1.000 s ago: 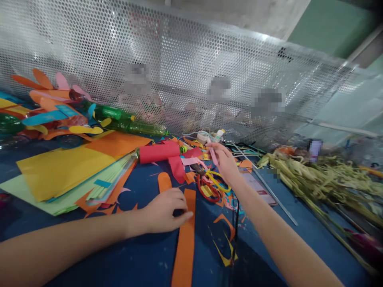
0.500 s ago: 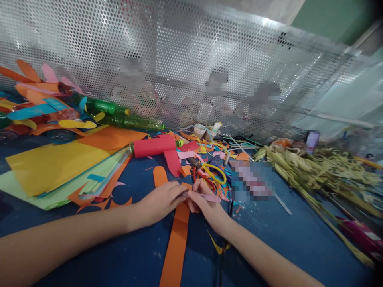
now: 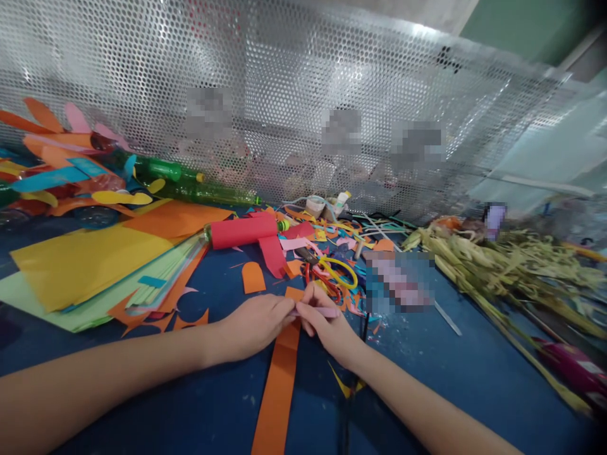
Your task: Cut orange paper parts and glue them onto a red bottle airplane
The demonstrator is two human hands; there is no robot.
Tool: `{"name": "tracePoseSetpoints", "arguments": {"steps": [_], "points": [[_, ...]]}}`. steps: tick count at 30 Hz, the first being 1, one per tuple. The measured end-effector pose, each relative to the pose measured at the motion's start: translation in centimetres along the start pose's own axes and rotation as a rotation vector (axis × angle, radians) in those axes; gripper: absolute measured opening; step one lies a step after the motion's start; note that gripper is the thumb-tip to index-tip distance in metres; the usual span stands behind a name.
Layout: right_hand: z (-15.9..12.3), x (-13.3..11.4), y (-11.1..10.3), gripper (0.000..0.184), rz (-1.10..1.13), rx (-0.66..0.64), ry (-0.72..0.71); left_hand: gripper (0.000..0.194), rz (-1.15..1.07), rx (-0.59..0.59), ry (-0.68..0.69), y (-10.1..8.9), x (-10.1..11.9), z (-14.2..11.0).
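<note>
My left hand (image 3: 253, 325) rests on the blue table over the upper part of a long orange paper strip (image 3: 275, 398), its fingertips pinching one end of a small pink paper strip (image 3: 317, 311). My right hand (image 3: 327, 325) is closed on the same pink strip from the other side, thumb on top. Both hands meet just above the orange strip. Scissors with red and yellow handles (image 3: 332, 278) lie right behind my right hand among paper scraps.
A stack of yellow, green and orange sheets (image 3: 90, 265) lies at left, a red paper roll (image 3: 244, 230) behind the hands, green bottles (image 3: 190, 183) near the perforated metal screen (image 3: 303, 95). Dried plant stalks (image 3: 502, 272) fill the right side.
My right hand has come back from the scrap pile with the pink strip and met my left hand over the orange strip. In the last half second the hands barely shifted.
</note>
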State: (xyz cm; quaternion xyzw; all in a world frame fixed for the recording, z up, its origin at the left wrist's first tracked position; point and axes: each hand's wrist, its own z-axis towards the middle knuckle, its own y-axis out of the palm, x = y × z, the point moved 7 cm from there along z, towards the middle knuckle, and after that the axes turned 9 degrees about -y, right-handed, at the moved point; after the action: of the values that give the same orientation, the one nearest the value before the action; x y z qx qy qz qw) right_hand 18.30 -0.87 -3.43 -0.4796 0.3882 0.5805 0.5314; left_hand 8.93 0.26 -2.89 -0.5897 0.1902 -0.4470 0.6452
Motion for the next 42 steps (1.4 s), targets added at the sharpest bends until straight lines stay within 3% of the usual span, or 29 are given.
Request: {"name": "tracePoseSetpoints", "arguments": {"steps": [6, 15, 17, 20, 22, 24, 26, 29, 32, 37, 42], "points": [[-0.2, -0.4, 0.1, 0.020, -0.046, -0.045, -0.038, 0.022, -0.011, -0.038, 0.041, 0.2, 0.1, -0.1], [-0.4, 0.3, -0.2, 0.020, 0.048, 0.007, 0.000, 0.022, -0.332, -0.116, -0.049, -0.8, -0.3, 0.4], [-0.4, 0.5, -0.7, 0.021, 0.123, 0.077, -0.002, 0.020, -0.369, -0.078, -0.165, -1.1, -1.0, 0.4], [-0.3, 0.7, -2.6, 0.021, 0.224, 0.293, -0.045, 0.023, -0.300, 0.029, -0.304, -2.0, -2.1, 0.0], [-0.3, 0.8, -3.8, 0.024, 0.185, 0.422, -0.066, 0.022, -0.234, 0.059, -0.219, -2.4, -1.5, -0.3], [-0.2, 0.9, -4.4, 0.025, 0.120, 0.471, -0.064, 0.025, -0.185, 0.030, -0.073, -2.3, -0.3, -0.7], [0.0, 0.9, -4.4, 0.020, 0.083, 0.450, -0.061, 0.042, -0.099, -0.029, -0.003, -1.7, 0.6, -1.3], [0.2, 0.7, -4.0, 0.016, 0.037, 0.385, -0.056, 0.054, 0.036, -0.117, -0.012, -0.7, 1.4, -2.1], [0.2, 0.6, -3.6, 0.025, -0.035, 0.309, -0.035, 0.055, 0.116, -0.147, -0.058, 0.0, 2.2, -2.8], [0.4, 0.4, -3.0, 0.019, -0.191, 0.203, -0.031, 0.059, 0.139, -0.156, -0.064, 0.7, 3.1, -3.7], [0.5, 0.0, -2.9, 0.024, -0.313, 0.210, -0.044, 0.058, 0.150, -0.164, -0.064, 1.1, 3.1, -3.7]]}}
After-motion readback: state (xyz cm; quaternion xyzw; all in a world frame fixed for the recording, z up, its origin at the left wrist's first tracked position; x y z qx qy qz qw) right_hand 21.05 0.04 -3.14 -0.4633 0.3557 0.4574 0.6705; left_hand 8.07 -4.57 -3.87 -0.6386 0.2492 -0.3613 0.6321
